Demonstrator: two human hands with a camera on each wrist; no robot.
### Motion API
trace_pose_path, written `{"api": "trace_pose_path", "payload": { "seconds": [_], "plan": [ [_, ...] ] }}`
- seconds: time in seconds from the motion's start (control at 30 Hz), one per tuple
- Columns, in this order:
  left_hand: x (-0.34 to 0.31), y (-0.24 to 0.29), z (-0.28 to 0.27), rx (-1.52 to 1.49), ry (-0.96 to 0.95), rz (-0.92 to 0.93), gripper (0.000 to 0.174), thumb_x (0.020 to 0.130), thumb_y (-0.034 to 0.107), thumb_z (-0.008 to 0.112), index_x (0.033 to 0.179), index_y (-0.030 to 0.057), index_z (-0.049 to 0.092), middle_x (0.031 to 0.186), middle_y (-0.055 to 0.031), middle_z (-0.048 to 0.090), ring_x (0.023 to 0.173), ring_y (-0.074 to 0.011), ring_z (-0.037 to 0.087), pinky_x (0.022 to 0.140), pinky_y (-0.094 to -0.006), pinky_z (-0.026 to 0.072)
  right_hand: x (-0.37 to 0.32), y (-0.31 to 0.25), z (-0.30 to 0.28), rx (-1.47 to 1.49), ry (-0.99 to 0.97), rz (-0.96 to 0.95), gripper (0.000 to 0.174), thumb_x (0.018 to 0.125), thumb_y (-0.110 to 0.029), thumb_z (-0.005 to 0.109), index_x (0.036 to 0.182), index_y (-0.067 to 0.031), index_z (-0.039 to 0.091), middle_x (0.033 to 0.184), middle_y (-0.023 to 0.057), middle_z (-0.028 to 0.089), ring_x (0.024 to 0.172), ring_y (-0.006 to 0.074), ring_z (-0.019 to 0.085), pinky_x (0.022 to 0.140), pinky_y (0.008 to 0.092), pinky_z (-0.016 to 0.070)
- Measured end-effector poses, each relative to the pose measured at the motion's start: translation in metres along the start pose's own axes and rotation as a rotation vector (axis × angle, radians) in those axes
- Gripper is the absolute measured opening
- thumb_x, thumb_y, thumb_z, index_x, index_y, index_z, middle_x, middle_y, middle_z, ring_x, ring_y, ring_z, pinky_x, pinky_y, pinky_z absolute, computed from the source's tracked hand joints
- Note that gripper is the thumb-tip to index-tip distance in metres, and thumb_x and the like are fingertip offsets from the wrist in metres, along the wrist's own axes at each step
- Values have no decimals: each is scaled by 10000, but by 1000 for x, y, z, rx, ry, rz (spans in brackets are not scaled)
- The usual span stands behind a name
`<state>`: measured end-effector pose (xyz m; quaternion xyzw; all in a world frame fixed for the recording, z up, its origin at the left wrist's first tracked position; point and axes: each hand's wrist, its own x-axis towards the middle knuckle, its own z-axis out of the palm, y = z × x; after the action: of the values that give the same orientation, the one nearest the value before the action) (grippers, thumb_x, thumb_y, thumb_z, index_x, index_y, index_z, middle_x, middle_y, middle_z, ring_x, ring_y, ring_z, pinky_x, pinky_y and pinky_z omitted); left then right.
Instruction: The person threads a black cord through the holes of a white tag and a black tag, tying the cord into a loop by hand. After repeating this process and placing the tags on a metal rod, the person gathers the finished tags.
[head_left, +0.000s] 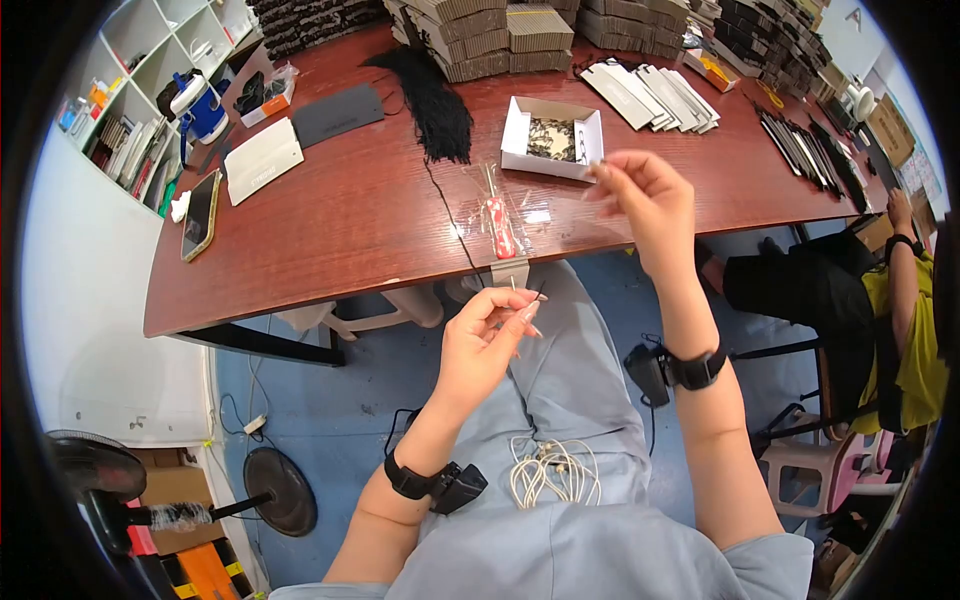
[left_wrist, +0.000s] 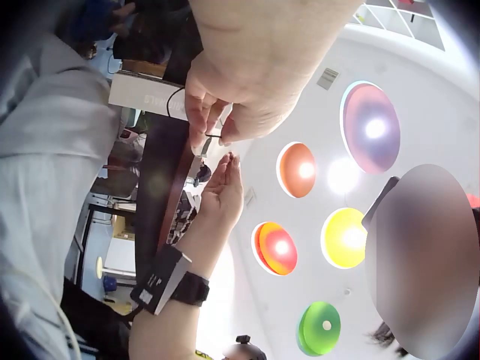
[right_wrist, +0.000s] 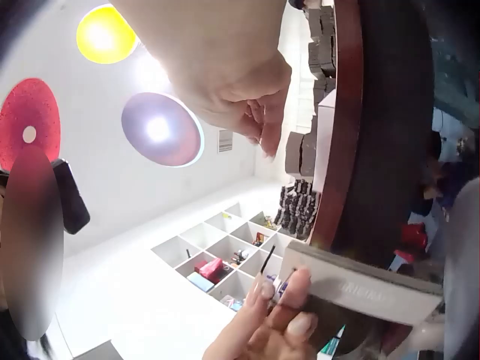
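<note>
My left hand (head_left: 485, 345) is over the lap, thumb and fingers pinching a thin black cord (left_wrist: 213, 136). A grey card tag (head_left: 510, 272) with pale lettering is at the table's front edge just beyond it; in the right wrist view the tag (right_wrist: 360, 287) lies beside the left fingertips. My right hand (head_left: 655, 210) is raised by the near right corner of a white box (head_left: 517, 158) of small dark pieces. Its fingers are loosely bent, and nothing shows between them. A red-and-white item in clear wrap (head_left: 499, 228) lies on the table between the hands.
Black tassels (head_left: 435, 110) lie behind, with stacked grey pieces (head_left: 540, 30) at the back. White tags (head_left: 650, 95) are right of the box; a phone (head_left: 201, 217) and cards (head_left: 262, 160) lie left. Coiled cream cords (head_left: 555, 475) rest on the lap. Another person sits at right.
</note>
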<state>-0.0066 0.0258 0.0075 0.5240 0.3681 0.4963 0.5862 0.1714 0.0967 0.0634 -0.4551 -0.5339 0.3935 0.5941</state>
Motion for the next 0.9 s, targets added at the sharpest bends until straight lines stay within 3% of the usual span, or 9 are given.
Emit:
{"api": "trace_pose_path", "payload": {
  "seconds": [0.1,0.2,0.33,0.43,0.5,0.57,0.63,0.73,0.9],
  "plan": [
    [1,0,2,-9,18,-1,52,801,56,514,846,31,511,934,-101,560,673,-101,555,477,-161,400,33,10,-4,-56,88,-148,117,768,-79,566,839,14,574,737,48,598,626,81,553,528,181,425],
    [1,0,4,-3,43,16,53,799,59,518,843,30,512,933,-101,560,671,-99,554,480,-160,400,59,24,-4,-469,115,-392,124,707,-120,606,781,-20,619,756,71,601,636,122,556,558,243,438],
    [1,0,2,5,23,17,49,798,54,517,842,32,513,931,-99,561,670,-98,553,479,-160,398,63,24,-4,-488,127,-438,130,713,-110,597,801,-16,617,755,68,598,615,123,553,550,228,432],
    [1,1,3,0,22,10,48,801,54,510,843,32,508,912,-103,570,661,-100,557,473,-161,394,52,19,-7,-389,126,-370,133,721,-104,589,810,-9,617,740,67,593,598,100,541,537,214,424],
    [1,2,3,-2,31,9,49,805,57,505,846,30,503,898,-107,577,650,-102,560,467,-163,392,32,10,-7,-269,81,-161,138,731,-94,581,819,6,614,725,52,584,590,78,527,520,208,418],
    [1,4,2,-34,-5,8,55,816,71,489,850,29,490,843,-118,591,600,-104,563,443,-162,381,5,5,-3,-180,16,-124,143,744,-99,579,827,13,614,720,38,574,594,64,517,498,198,409],
    [0,6,4,-64,-18,-40,59,820,78,484,853,29,483,822,-122,594,578,-105,561,429,-162,374,-22,1,6,7,-62,86,131,748,-97,583,825,2,619,772,34,569,596,66,516,487,183,404],
    [-2,6,8,-98,-39,-67,61,824,86,481,855,33,476,787,-123,597,546,-102,556,408,-160,364,-51,14,14,189,-112,93,116,748,-90,586,824,-10,622,827,36,554,602,58,510,481,169,401],
    [-2,6,7,-107,-23,-7,97,824,111,499,879,33,483,778,-77,594,537,-75,535,399,-148,338,-64,23,20,204,-107,53,121,736,-72,602,844,-24,626,844,19,506,626,50,480,475,160,384]
  ]
}}
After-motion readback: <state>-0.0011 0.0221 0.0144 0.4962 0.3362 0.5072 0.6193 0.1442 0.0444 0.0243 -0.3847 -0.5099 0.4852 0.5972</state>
